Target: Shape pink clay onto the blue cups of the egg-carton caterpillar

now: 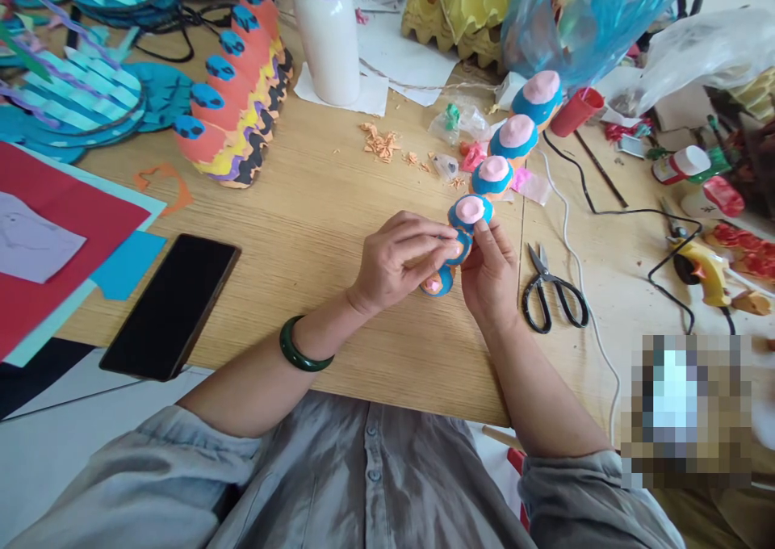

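A clay-covered egg-carton strip [494,175] runs away from me over the table, its bumps coated in blue with orange lower edges. The farther bumps carry smooth pink caps; the two nearest show only small pink patches. My right hand [493,270] grips the strip's near part from the right, thumb beside a pink-capped bump. From the left, my left hand [408,258] has its fingertips drawn together on the second-nearest bump, partly covering it. Whether a bit of pink clay sits between those fingertips is hidden.
Black-handled scissors [550,291] lie right of my hands, beside a white cable. Ahead are orange crumbs [380,143], a white bottle [327,40] and an orange clay-covered carton piece [233,97]. At left lies a phone [170,307]; a yellow glue gun [705,270] lies right.
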Available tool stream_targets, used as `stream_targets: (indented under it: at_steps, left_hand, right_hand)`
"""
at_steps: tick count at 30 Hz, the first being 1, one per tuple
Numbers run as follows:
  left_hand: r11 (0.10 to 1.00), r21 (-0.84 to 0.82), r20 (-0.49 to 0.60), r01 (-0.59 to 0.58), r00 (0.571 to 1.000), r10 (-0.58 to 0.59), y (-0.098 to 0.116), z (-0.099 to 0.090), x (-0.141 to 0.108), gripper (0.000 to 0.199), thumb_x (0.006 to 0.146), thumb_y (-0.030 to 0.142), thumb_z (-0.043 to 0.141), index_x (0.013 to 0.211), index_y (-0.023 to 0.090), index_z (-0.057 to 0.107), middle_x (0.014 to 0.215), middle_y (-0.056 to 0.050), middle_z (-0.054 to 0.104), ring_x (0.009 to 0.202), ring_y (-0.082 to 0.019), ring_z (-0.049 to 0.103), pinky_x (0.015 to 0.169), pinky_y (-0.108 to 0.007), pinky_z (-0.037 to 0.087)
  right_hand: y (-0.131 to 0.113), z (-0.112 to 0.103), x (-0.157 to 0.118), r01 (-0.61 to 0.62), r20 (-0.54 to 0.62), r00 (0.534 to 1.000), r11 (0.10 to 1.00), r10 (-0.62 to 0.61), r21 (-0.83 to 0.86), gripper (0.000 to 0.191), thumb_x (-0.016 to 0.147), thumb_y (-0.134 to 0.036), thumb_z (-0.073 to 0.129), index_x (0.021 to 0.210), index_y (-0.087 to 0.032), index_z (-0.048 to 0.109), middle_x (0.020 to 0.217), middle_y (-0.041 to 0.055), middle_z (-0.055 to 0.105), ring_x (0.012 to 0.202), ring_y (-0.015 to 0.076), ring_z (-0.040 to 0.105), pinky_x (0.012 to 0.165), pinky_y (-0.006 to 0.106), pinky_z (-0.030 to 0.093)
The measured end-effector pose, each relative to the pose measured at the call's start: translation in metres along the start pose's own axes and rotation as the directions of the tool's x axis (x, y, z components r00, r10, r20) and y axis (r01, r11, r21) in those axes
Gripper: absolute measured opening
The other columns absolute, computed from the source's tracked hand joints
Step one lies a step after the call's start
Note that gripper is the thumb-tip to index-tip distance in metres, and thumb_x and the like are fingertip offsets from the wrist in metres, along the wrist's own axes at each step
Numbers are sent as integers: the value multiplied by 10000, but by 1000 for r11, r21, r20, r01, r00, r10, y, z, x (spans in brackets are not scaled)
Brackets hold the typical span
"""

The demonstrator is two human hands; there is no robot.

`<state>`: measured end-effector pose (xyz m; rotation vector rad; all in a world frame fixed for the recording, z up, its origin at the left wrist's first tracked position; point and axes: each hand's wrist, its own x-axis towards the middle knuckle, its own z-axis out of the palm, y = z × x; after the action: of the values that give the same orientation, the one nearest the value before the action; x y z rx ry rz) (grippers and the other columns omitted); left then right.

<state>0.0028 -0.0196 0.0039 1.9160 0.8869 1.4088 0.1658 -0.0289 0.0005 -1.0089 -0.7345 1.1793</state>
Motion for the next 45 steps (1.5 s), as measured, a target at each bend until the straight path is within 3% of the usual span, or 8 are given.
stream_targets:
  at_steps: [3, 6, 9, 12, 21, 32, 37, 45]
  left_hand:
    - [935, -246, -69, 254, 958, -279, -1, 3, 0, 462, 996, 587, 699, 1283, 233, 774, 1265, -93, 796, 1084, -191, 735, 941, -324, 623]
    - [757, -432, 53, 491, 851, -522, -3, 7, 2, 641, 912, 740, 720, 1274, 212, 751, 1238, -91, 789, 1070, -192, 739, 938, -310, 623]
    - [589, -489, 343, 643, 763, -549, -1, 7, 4, 667, 873, 825, 690, 1040, 186, 784, 1031, -71, 793, 938, -188, 739, 862, -312, 621]
    - [548, -458, 477, 700, 714, -513, 4, 4, 8, 599, 836, 752, 792, 1023, 183, 804, 936, -54, 784, 878, -181, 723, 781, -291, 592]
    - [543, -532, 305, 650, 745, -593, 2, 6, 5, 785, 635, 494, 1028, 1294, 158, 766, 1190, -113, 827, 1016, -227, 784, 860, -326, 636]
    - [558, -517, 287, 649, 746, -601, -3, 6, 3, 749, 692, 500, 999, 1318, 160, 764, 1215, -125, 825, 1049, -229, 786, 896, -324, 639]
    - [519, -537, 402, 665, 742, -536, 3, 3, 5, 783, 785, 600, 910, 1433, 213, 705, 1241, -108, 801, 910, -170, 764, 701, -240, 588]
    - [647, -464, 311, 605, 795, -521, 3, 5, 1, 770, 762, 525, 938, 1428, 218, 704, 1318, -104, 796, 1032, -191, 777, 824, -259, 621]
  right_hand:
    - [-1, 1, 0, 28, 2, 1000, 999, -27, -43, 257, 843, -523, 864, 979, -322, 777, 982, -41, 803, 918, 167, 744, 792, 314, 617]
    - [-3, 3, -2, 61, -10, 998, 995, -62, -77, 270, 848, -558, 847, 963, -327, 768, 957, -36, 794, 922, 185, 746, 797, 336, 624]
    - [-6, 5, -3, 104, -20, 994, 991, -106, -85, 268, 826, -568, 863, 899, -331, 761, 904, -40, 775, 859, 176, 732, 754, 323, 619]
    - [-10, 5, -6, 97, -30, 995, 990, -100, -99, 264, 818, -578, 861, 880, -344, 753, 890, -38, 770, 806, 179, 707, 732, 331, 624]
    - [-10, 13, -17, -14, 14, 1000, 1000, 14, 16, 253, 881, -532, 820, 976, -317, 728, 927, -34, 773, 823, 171, 724, 812, 354, 637]
    - [-3, 10, -17, -45, 18, 999, 999, 45, 15, 269, 883, -547, 824, 990, -317, 735, 960, -30, 769, 839, 166, 710, 822, 356, 636]
    - [-5, 10, -18, 31, -9, 999, 999, -31, -31, 203, 917, -534, 804, 966, -347, 741, 960, -32, 765, 863, 173, 698, 835, 358, 618]
    - [-7, 16, -22, 67, -14, 998, 995, -68, -81, 257, 868, -557, 840, 930, -325, 750, 905, -22, 750, 834, 189, 686, 767, 351, 618]
